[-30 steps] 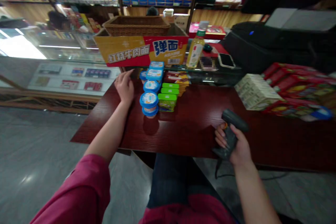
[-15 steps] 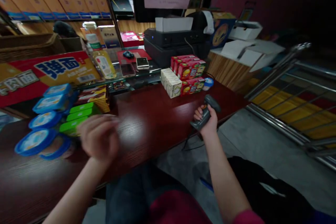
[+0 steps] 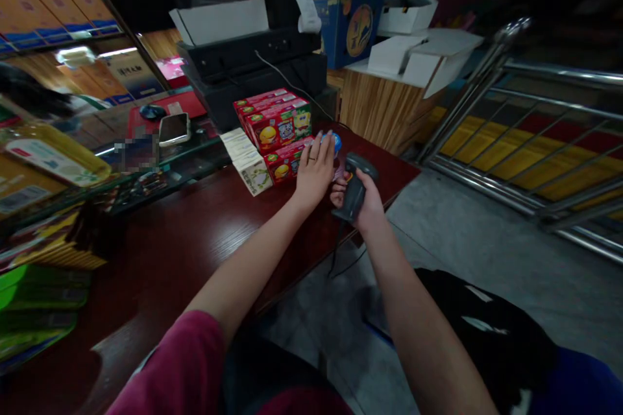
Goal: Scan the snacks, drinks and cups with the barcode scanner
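Observation:
My right hand (image 3: 364,201) is closed around the grip of a dark handheld barcode scanner (image 3: 354,185), held just above the right end of the dark red counter (image 3: 195,233). My left hand (image 3: 315,168) reaches across beside it, fingers stretched out over a small blue-lidded cup (image 3: 335,142) and touching it. The cup sits next to stacked red cartons (image 3: 277,126) and a pale box (image 3: 247,159).
A black register and printer (image 3: 253,58) stand behind the cartons. A phone (image 3: 174,128) lies on a glass case. Green and yellow packs (image 3: 43,272) sit at the left. A metal railing (image 3: 535,117) runs along the right, above grey floor.
My view has swung right. My left hand left the blue cups at the left and crossed the counter to the cup by the red cartons. My right hand still grips the scanner.

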The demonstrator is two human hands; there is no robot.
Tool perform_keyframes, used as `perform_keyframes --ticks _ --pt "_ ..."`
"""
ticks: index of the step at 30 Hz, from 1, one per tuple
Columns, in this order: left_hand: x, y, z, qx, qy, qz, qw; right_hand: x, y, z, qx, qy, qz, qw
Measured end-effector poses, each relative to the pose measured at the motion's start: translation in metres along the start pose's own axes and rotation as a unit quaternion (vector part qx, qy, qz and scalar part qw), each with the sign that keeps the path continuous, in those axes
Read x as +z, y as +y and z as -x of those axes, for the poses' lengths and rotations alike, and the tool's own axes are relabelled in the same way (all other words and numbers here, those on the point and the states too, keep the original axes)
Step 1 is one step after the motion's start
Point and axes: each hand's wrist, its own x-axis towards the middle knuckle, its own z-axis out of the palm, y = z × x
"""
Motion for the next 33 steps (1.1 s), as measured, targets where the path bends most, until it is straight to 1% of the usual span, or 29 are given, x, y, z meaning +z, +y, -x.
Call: perform_keyframes --ticks 2,4,7,9,11,14,16,18,20,22,25,27,29,31,33 --pt "0.009 -0.003 -0.028 0.008 0.004 0.028 1.000 -0.003 0.003 -0.001 -0.012 -0.005 -0.021 1.000" --pt "0.017 -0.009 -0.049 0.010 -0.012 0.049 0.999 -0.004 0.004 -0.001 -0.025 -0.012 -0.034 0.999" --pt "0.024 -0.019 -0.065 0.011 -0.047 0.039 0.998 -0.004 0.005 0.002 -0.051 -0.019 -0.029 0.998" --pt "0.025 -0.021 -0.065 0.033 -0.061 0.019 0.997 -0.002 0.005 0.005 -0.069 -0.012 -0.017 0.997" --pt "0.023 -0.017 -0.061 0.081 -0.078 -0.001 0.994 0.000 0.006 0.008 -0.089 0.004 -0.008 0.996" --pt "0.017 -0.004 -0.054 0.160 -0.112 -0.042 0.980 0.002 0.010 0.013 -0.125 0.020 -0.008 0.992" --pt "0.013 0.003 -0.048 0.179 -0.119 -0.076 0.974 0.003 0.015 0.017 -0.153 0.024 -0.006 0.988" --pt "0.007 0.007 -0.040 0.175 -0.113 -0.097 0.973 0.005 0.021 0.023 -0.180 0.033 0.008 0.983" --pt "-0.002 0.007 -0.025 0.163 -0.104 -0.089 0.977 0.006 0.027 0.030 -0.205 0.047 0.031 0.977" --pt "-0.017 0.005 -0.001 0.134 -0.077 -0.046 0.987 0.007 0.032 0.039 -0.215 0.056 0.060 0.973" --pt "-0.051 -0.009 0.050 0.053 0.000 0.063 0.997 0.010 0.038 0.052 -0.187 0.052 0.101 0.976" --pt "-0.081 -0.029 0.091 -0.003 0.044 0.152 0.987 0.013 0.046 0.058 -0.147 0.041 0.124 0.980" --pt "-0.112 -0.056 0.133 -0.058 0.066 0.228 0.970 0.020 0.062 0.061 -0.095 0.023 0.147 0.984" --pt "-0.142 -0.086 0.174 -0.131 0.090 0.270 0.949 0.031 0.089 0.060 -0.019 -0.011 0.165 0.986" --pt "-0.168 -0.114 0.211 -0.214 0.133 0.285 0.925 0.046 0.128 0.058 0.081 -0.056 0.179 0.979"
